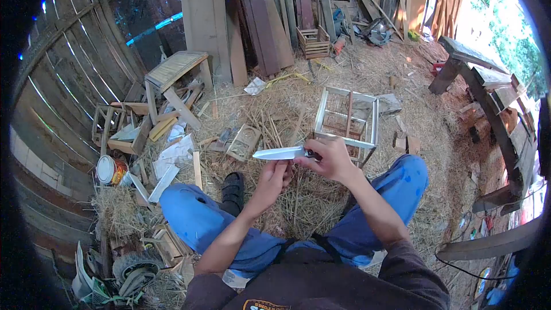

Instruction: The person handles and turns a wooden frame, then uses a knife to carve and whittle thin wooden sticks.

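Your right hand (pixel 328 159) is closed around the dark handle of a knife (pixel 279 154), its forearm slanting up and inward from over your right thigh, the back of the hand turned mostly upward. The knife lies roughly level in front of you, above the straw-strewn floor (pixel 310 206) and between your knees, its pale blade pointing toward your left side. Your left hand (pixel 272 181) comes up from below with the wrist fairly straight and its fingers gathered at the lower edge of the blade, close to the handle; you can't tell from here whether those fingers pinch the blade, merely touch it, or hold some small piece beneath it. The two hands are near each other, and your right fingers cover most of the handle, so its shape is hard to make out. Beyond your right hand stands a pale wooden frame (pixel 347 116), its near corner partly hidden by that hand. A small wooden panel (pixel 244 142) lies past the blade's tip. Your left sandal (pixel 232 194) shows beside the trouser leg, while your right foot is mostly hidden behind your knee and forearm.
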A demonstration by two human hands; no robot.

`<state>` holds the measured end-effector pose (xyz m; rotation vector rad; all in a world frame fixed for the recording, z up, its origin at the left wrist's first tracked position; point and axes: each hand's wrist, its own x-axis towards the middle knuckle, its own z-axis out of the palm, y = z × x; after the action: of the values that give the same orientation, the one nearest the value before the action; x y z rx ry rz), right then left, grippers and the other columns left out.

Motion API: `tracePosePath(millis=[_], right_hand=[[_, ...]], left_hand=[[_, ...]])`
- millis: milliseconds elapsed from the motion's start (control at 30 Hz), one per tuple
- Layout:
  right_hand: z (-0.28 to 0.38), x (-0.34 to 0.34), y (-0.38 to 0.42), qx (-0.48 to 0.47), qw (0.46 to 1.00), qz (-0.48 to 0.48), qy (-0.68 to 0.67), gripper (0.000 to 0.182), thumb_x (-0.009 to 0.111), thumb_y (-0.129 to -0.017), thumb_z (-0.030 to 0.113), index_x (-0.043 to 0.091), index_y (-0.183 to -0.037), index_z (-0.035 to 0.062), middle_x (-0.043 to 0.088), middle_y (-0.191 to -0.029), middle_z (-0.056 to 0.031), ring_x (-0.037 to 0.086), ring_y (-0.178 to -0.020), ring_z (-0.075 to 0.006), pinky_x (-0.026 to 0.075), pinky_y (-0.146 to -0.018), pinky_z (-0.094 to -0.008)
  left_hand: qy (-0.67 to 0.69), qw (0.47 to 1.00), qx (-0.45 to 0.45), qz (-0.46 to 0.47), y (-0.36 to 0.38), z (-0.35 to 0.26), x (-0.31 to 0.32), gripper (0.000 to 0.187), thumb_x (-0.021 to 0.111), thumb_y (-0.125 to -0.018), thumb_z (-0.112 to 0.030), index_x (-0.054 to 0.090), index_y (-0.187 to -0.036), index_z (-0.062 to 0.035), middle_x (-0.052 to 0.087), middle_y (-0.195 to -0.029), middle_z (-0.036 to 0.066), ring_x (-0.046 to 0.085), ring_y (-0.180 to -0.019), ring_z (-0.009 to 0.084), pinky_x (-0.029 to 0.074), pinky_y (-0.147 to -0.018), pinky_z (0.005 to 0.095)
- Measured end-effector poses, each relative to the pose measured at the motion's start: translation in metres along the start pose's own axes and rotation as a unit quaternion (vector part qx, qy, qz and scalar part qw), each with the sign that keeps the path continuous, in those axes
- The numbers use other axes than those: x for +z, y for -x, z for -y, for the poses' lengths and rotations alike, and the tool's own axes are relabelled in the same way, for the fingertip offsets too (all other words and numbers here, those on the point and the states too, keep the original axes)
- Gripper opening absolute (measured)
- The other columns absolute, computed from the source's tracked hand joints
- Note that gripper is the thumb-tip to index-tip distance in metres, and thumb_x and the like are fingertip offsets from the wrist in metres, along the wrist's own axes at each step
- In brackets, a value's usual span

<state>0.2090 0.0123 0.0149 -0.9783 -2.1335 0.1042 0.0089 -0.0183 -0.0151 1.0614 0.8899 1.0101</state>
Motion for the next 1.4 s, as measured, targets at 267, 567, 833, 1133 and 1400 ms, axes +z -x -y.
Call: tracePosePath(millis=[267,567,833,1133,1400], right_hand=[[0.004,-0.002,-0.002,-0.035,0.997,0.002,-0.063,0.035,0.085,-0.074,0.036,0.069,-0.079,0.0061,0.061,-0.061,-0.0106,0.06,-0.053,-0.0276,0.043,-0.049,-0.0373],[-0.003,-0.006,-0.001,-0.046,0.998,-0.004,-0.044,0.037,0.088,-0.069,0.039,0.07,-0.076,0.007,0.061,-0.06,-0.0075,0.06,-0.051,-0.0255,0.043,-0.047,-0.0351],[-0.006,-0.008,-0.009,-0.066,0.997,-0.034,0.013,0.036,0.089,-0.066,0.039,0.071,-0.074,0.0092,0.065,-0.063,-0.0065,0.061,-0.054,-0.0241,0.045,-0.05,-0.0345],[-0.073,-0.077,-0.01,0.233,0.939,-0.207,0.146,0.037,0.078,-0.081,0.044,0.073,-0.081,0.007,0.062,-0.058,-0.0098,0.061,-0.049,-0.0254,0.046,-0.049,-0.036],[-0.027,-0.032,0.002,0.131,0.977,-0.128,0.107,0.033,0.075,-0.085,0.039,0.069,-0.081,0.0065,0.059,-0.056,-0.0108,0.06,-0.049,-0.0256,0.046,-0.05,-0.0371]], left_hand=[[-0.185,0.981,0.05,0.015,-0.003,0.029,-0.014,0.023,0.046,-0.105,-0.021,0.057,-0.106,-0.0018,0.049,-0.076,0.0,0.048,-0.068,0.0091,0.039,-0.056,0.0282],[-0.225,0.969,0.085,0.047,0.01,0.01,-0.007,0.023,0.045,-0.107,-0.026,0.054,-0.103,-0.0047,0.042,-0.075,-0.003,0.041,-0.063,0.0064,0.038,-0.054,0.0252],[-0.114,0.991,0.022,0.072,0.009,-0.003,-0.003,0.024,0.043,-0.107,-0.029,0.05,-0.101,-0.0071,0.039,-0.073,-0.003,0.035,-0.056,0.0052,0.032,-0.048,0.0232],[0.004,0.987,-0.074,0.143,0.025,-0.012,-0.012,0.023,0.039,-0.108,-0.033,0.046,-0.101,-0.0124,0.031,-0.068,-0.005,0.026,-0.047,0.0035,0.021,-0.041,0.0217],[0.064,0.992,-0.063,0.085,0.019,-0.014,-0.015,0.028,0.038,-0.108,-0.033,0.048,-0.121,-0.0102,0.033,-0.066,-0.004,0.026,-0.047,0.0041,0.022,-0.042,0.0215]])
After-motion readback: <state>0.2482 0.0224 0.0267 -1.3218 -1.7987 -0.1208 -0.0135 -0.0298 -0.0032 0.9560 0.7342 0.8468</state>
